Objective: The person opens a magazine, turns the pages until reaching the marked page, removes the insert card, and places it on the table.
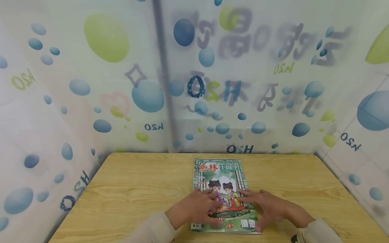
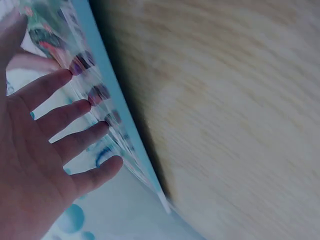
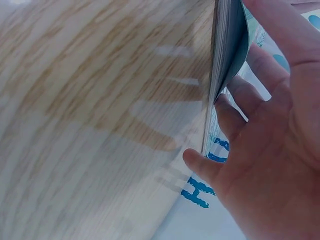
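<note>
A magazine [image 1: 220,179] with a green illustrated cover and two drawn children lies face up on the table. My left hand [image 1: 199,206] spreads over its left side, fingers apart and extended across the cover. In the left wrist view the fingertips [image 2: 82,107] are right by the magazine's light blue spine [image 2: 117,95]. My right hand [image 1: 270,206] is at the right edge, thumb near the lower right corner and fingers reaching onto the cover. The right wrist view shows the page edges [image 3: 212,100], with the cover [image 3: 237,55] bowed slightly off them beside the spread fingers.
The light wooden table [image 1: 146,185] extends to both sides of the magazine. Behind it hangs a pale curtain [image 1: 194,114] printed with blue and green drops and mirrored lettering. Similar printed sheets enclose the left and right sides.
</note>
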Tool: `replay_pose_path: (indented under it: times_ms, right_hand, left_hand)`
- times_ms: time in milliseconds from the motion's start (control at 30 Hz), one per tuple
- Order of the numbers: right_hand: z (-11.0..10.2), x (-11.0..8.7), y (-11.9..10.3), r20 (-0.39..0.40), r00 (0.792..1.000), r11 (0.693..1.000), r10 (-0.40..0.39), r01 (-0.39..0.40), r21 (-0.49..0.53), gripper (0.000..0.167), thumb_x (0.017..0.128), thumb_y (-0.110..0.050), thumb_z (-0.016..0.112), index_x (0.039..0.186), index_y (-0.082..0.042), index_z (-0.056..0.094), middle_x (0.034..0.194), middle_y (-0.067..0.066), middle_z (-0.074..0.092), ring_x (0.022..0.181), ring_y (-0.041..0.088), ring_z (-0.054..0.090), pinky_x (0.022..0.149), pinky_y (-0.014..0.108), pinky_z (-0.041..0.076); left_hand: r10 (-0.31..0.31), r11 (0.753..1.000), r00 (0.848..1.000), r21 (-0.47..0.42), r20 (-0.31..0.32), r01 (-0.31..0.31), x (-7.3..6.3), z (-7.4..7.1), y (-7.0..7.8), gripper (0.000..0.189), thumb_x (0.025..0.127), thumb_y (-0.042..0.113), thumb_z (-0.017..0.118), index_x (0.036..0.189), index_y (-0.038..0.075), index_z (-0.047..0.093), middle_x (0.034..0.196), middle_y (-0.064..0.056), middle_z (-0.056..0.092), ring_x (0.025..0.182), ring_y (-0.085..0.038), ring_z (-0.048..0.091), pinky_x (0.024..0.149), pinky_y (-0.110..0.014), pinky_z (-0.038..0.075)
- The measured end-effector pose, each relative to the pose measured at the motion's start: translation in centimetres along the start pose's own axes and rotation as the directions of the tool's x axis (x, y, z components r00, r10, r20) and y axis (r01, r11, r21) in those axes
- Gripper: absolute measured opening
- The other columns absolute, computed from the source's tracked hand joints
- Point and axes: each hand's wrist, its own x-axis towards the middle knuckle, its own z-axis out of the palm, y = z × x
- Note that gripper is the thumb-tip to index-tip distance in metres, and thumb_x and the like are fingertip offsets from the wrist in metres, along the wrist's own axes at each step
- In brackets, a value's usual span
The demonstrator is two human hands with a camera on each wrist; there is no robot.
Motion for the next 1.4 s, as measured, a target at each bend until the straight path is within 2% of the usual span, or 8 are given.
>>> replay_pose_path:
  times_ms: [200, 367, 700, 1033, 1133, 1233, 1300, 1400]
  right_hand:
    - [-0.4, 0.3, -0.2, 0.013, 0.999, 0.999, 0.046, -0.046, -0.002, 0.094, 0.07, -0.055, 0.081, 0.151, -0.024, 0.045, 0.159, 0.019, 0.031, 0.141, 0.05, 0.029, 0.104, 0.076, 0.02]
    - [-0.4, 0.5, -0.2, 0.026, 0.998, 0.999, 0.052, -0.053, 0.013, 0.093, 0.071, -0.054, 0.082, 0.151, -0.022, 0.046, 0.159, 0.02, 0.031, 0.14, 0.052, 0.029, 0.104, 0.075, 0.022]
    - [-1.2, 1.0, -0.1, 0.069, 0.997, 0.999, 0.03, -0.032, 0.031, 0.09, 0.073, -0.046, 0.084, 0.15, -0.02, 0.046, 0.157, 0.021, 0.032, 0.139, 0.054, 0.03, 0.103, 0.074, 0.029]
    - [-1.2, 0.7, 0.0, 0.052, 0.998, 0.997, 0.025, -0.029, 0.077, 0.092, 0.073, -0.042, 0.086, 0.151, -0.015, 0.044, 0.156, 0.026, 0.031, 0.137, 0.058, 0.029, 0.102, 0.075, 0.027]
    - [-1.1, 0.4, -0.2, 0.026, 1.0, 0.999, 0.002, -0.003, 0.051, 0.096, 0.072, -0.045, 0.085, 0.152, -0.014, 0.041, 0.155, 0.027, 0.032, 0.136, 0.058, 0.031, 0.1, 0.076, 0.029]
    - [-1.2, 0.2, -0.5, 0.012, 1.0, 1.0, 0.023, -0.024, 0.019, 0.102, 0.071, -0.051, 0.084, 0.154, -0.014, 0.037, 0.156, 0.029, 0.029, 0.136, 0.057, 0.031, 0.099, 0.076, 0.03]
    - [-1.6, -0.1, -0.8, 0.011, 0.998, 0.998, 0.056, -0.057, 0.028, 0.105, 0.071, -0.053, 0.083, 0.156, -0.014, 0.033, 0.157, 0.029, 0.026, 0.138, 0.057, 0.029, 0.099, 0.075, 0.03]
    - [-2.5, -0.6, -1.0, 0.004, 0.997, 0.993, 0.081, -0.081, 0.088, 0.099, 0.079, -0.047, 0.081, 0.156, -0.009, 0.031, 0.157, 0.032, 0.024, 0.138, 0.058, 0.027, 0.099, 0.076, 0.03]
  left_hand:
    - [-0.005, 0.999, 1.0, 0.044, 0.021, 0.004, 0.1, -0.2, 1.2, 0.083, 0.076, 0.087, 0.048, 0.139, 0.035, 0.056, 0.145, 0.005, 0.051, 0.131, -0.022, 0.05, 0.1, -0.057, 0.045]
    - [-0.019, 0.998, 1.0, 0.063, 0.019, 0.018, 0.0, -0.2, 1.6, 0.089, 0.073, 0.089, 0.05, 0.142, 0.033, 0.053, 0.147, 0.005, 0.05, 0.132, -0.023, 0.049, 0.102, -0.056, 0.043]
    - [-0.013, 0.998, 1.0, 0.065, -0.01, 0.014, 0.1, -0.1, 1.5, 0.085, 0.075, 0.087, 0.05, 0.139, 0.032, 0.056, 0.144, 0.005, 0.052, 0.128, -0.02, 0.052, 0.099, -0.053, 0.046]
    - [-0.01, 0.999, 1.0, 0.032, 0.024, 0.01, 0.1, -0.5, 1.2, 0.085, 0.079, 0.084, 0.049, 0.144, 0.03, 0.053, 0.149, 0.003, 0.048, 0.135, -0.022, 0.048, 0.102, -0.054, 0.045]
    - [0.008, 1.0, 1.0, 0.011, 0.007, -0.008, 0.0, -0.6, 1.0, 0.082, 0.081, 0.082, 0.051, 0.144, 0.03, 0.052, 0.148, 0.003, 0.049, 0.133, -0.02, 0.05, 0.1, -0.052, 0.046]
    - [0.045, 0.999, 0.998, -0.016, -0.034, -0.046, -0.2, -0.7, 0.9, 0.082, 0.082, 0.079, 0.054, 0.147, 0.029, 0.048, 0.147, 0.002, 0.051, 0.13, -0.017, 0.052, 0.099, -0.048, 0.048]
    - [0.076, 0.997, 0.995, -0.007, -0.068, -0.076, -0.3, -0.9, 0.9, 0.081, 0.084, 0.075, 0.055, 0.15, 0.028, 0.044, 0.146, 0.0, 0.052, 0.128, -0.016, 0.054, 0.098, -0.044, 0.05]
    - [0.123, 0.992, 0.985, 0.023, -0.119, -0.121, -0.5, -1.3, 0.9, 0.08, 0.088, 0.068, 0.059, 0.153, 0.027, 0.038, 0.147, -0.002, 0.051, 0.128, -0.016, 0.054, 0.097, -0.039, 0.05]
